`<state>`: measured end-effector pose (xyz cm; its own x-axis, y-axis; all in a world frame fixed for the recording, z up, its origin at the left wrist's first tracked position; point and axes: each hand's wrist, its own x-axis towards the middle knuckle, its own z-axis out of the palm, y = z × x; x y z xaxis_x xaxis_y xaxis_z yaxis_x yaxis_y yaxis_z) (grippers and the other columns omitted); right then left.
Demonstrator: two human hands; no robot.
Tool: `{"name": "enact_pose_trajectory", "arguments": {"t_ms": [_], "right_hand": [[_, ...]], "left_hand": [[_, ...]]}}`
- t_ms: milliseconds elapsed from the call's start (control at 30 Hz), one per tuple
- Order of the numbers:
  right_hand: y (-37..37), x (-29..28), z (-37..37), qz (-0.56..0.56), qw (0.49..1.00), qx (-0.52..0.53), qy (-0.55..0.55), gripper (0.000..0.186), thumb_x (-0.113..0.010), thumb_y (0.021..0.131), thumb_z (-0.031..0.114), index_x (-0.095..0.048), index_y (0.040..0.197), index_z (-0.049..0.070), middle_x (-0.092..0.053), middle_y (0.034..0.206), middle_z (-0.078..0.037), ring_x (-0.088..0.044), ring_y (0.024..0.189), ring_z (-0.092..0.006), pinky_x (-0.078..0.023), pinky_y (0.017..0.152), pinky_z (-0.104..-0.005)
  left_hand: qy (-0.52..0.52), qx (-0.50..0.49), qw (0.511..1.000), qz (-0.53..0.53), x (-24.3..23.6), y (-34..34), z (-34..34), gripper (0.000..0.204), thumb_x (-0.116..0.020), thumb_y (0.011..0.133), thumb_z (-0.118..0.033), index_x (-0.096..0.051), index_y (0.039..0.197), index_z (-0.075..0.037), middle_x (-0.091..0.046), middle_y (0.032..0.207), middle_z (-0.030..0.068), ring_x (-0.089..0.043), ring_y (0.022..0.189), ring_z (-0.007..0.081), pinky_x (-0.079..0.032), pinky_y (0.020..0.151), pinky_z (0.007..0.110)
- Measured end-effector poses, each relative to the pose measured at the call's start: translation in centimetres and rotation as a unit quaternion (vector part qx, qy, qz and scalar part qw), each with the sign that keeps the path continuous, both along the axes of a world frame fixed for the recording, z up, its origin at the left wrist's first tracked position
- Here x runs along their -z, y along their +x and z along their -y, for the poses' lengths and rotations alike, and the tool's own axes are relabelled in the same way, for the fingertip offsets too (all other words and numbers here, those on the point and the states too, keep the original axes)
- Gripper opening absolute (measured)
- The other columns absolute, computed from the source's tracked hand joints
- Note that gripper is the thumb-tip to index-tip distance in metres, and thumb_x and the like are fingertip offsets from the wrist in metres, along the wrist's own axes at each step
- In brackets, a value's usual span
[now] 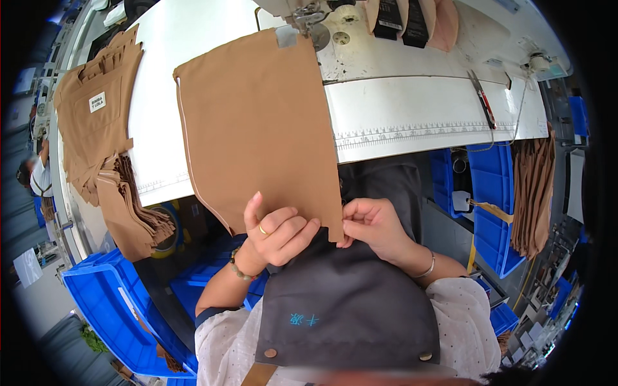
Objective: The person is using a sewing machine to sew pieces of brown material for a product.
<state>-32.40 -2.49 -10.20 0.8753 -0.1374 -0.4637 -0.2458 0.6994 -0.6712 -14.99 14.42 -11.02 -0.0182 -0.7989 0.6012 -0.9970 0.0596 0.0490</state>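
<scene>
A large brown fabric panel [257, 128] lies over the white sewing table and hangs past its front edge toward me. Its far right corner sits by the presser foot of the sewing machine [315, 22]. At the panel's near right corner, my right hand [373, 225] pinches the edge between thumb and fingers. My left hand [280, 231] rests on the near edge, its fingers curled against the cloth and the thumb raised; whether it grips the fabric is hard to see. A white line of piping or stitching runs down the panel's left side.
Stacked brown fabric pieces [96, 122] drape over the table's left end. Thread snips [483, 103] lie at the right, beyond a printed ruler strip [399, 132]. Blue bins [122, 309] stand low on the left; more brown pieces [533, 193] hang over a blue bin [492, 212] on the right.
</scene>
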Motion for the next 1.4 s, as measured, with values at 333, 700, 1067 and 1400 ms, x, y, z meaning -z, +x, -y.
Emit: {"name": "enact_pose_trajectory", "arguments": {"t_ms": [333,700,1067,1400], "right_hand": [[-0.3,-0.8,0.7,-0.024,0.998,-0.047,-0.017,0.012,-0.063,0.099,0.005,-0.068,0.105,-0.004,-0.074,0.087,-0.010,-0.071,0.071,-0.0141,-0.057,0.064,-0.0251],[1.5,-0.8,2.9,0.309,0.503,0.044,-0.806,0.019,-0.080,0.080,0.012,-0.071,0.095,0.005,-0.068,0.096,-0.005,-0.060,0.065,-0.0147,-0.044,0.052,-0.0253],[1.4,-0.2,2.8,0.346,0.501,0.020,-0.793,0.018,-0.079,0.084,0.013,-0.069,0.091,0.000,-0.069,0.094,-0.008,-0.055,0.059,-0.0100,-0.040,0.047,-0.0236],[1.2,-1.2,3.1,0.354,0.478,0.001,-0.804,0.017,-0.078,0.086,0.015,-0.068,0.088,0.001,-0.069,0.093,-0.008,-0.053,0.057,-0.0090,-0.038,0.047,-0.0223]], "left_hand": [[0.016,0.039,0.996,-0.073,-1.6,0.3,0.9,0.015,-0.071,0.076,-0.018,-0.074,0.090,-0.014,-0.074,0.093,-0.0026,-0.065,0.086,0.0151,-0.048,0.106,0.045],[0.026,0.011,0.997,-0.076,-1.8,-0.2,0.8,0.022,-0.069,0.076,-0.016,-0.079,0.096,-0.015,-0.072,0.087,-0.0037,-0.064,0.085,0.0138,-0.042,0.110,0.048],[-0.057,-0.418,0.858,-0.293,-3.2,6.7,-4.3,0.045,-0.067,0.097,-0.031,-0.061,0.127,0.002,-0.061,0.131,0.0118,-0.057,0.106,0.0248,-0.045,0.090,0.037],[0.118,-0.390,0.780,-0.475,-5.5,10.8,-3.3,0.041,-0.077,0.092,-0.020,-0.050,0.068,-0.001,-0.037,0.061,-0.0062,-0.030,0.061,0.0046,-0.025,0.051,0.026]]}}
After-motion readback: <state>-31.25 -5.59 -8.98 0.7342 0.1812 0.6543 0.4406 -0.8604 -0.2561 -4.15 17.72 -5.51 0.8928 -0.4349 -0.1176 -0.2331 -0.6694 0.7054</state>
